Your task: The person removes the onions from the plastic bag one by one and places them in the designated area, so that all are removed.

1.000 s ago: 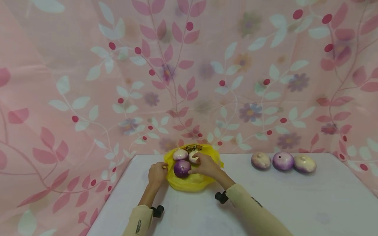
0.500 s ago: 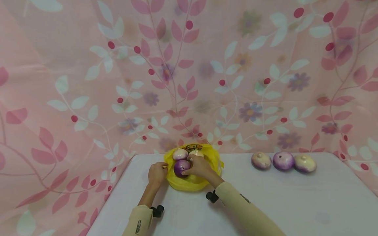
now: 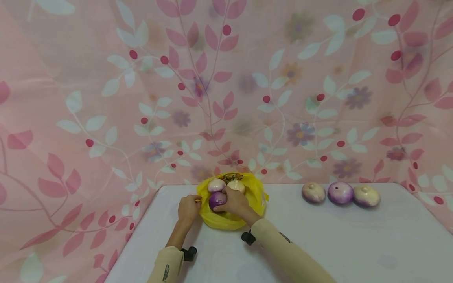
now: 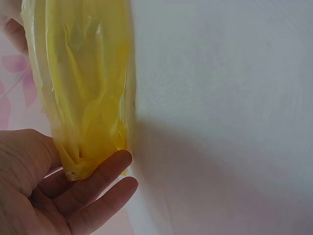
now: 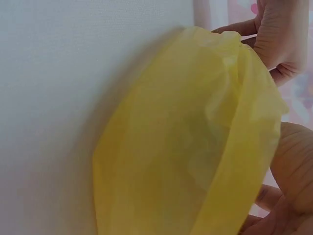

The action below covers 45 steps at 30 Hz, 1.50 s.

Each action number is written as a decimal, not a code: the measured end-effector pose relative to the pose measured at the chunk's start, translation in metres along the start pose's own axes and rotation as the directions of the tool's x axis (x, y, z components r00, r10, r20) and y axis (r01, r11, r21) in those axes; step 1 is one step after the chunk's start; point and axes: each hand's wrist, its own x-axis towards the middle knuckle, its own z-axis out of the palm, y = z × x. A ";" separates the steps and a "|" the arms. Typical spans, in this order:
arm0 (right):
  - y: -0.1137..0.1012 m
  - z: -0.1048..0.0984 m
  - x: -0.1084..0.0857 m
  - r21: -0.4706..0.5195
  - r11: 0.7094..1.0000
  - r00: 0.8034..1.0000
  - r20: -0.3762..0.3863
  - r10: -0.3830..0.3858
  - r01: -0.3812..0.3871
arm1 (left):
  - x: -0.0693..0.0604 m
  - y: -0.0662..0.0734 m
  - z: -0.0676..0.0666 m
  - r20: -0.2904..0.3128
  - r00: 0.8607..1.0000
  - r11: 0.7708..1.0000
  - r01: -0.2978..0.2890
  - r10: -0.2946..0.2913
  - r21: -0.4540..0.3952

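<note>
A yellow plastic bag (image 3: pixel 226 222) lies spread on the table, its mouth facing up. Inside sit a dark purple turnip (image 3: pixel 216 199) at the front, a pale pink-purple turnip (image 3: pixel 216 185) behind it and a cream turnip (image 3: pixel 236 185) at the back right. My left hand (image 3: pixel 188 210) pinches the bag's left edge; the left wrist view shows the thin plastic (image 4: pixel 93 98) between thumb and fingers. Over the bag's mouth, my right hand (image 3: pixel 236 203) has its fingers and thumb curled round the dark purple turnip, covering its right side. The bag wall hides that grip in the right wrist view.
On the right of the white table (image 3: pixel 318 243) three more turnips stand in a row: a brownish-cream one (image 3: pixel 313 192), a purple one (image 3: pixel 340 193) and a cream one (image 3: pixel 366 196). A pink floral curtain (image 3: pixel 247 98) hangs right behind the table.
My right hand has moved left off the cream turnip, which now shows more, and closed round the dark purple one. The left hand keeps its pinch on the bag.
</note>
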 end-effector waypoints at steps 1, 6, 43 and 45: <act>-0.001 0.001 0.000 -0.003 1.000 1.000 0.000 0.004 -0.004 | 0.000 0.000 0.000 -0.001 1.000 1.000 -0.004 0.004 0.001; -0.002 0.006 0.001 0.022 1.000 1.000 0.011 -0.011 0.011 | 0.001 0.000 0.001 -0.004 1.000 1.000 0.003 -0.003 -0.004; -0.007 -0.050 -0.017 -0.058 0.992 0.993 0.045 -0.107 0.110 | -0.003 0.003 -0.003 0.009 1.000 1.000 -0.002 0.002 -0.003; -0.006 -0.054 -0.019 -0.076 0.990 0.992 0.051 -0.114 0.117 | -0.003 0.002 -0.003 0.004 1.000 1.000 -0.003 0.003 -0.001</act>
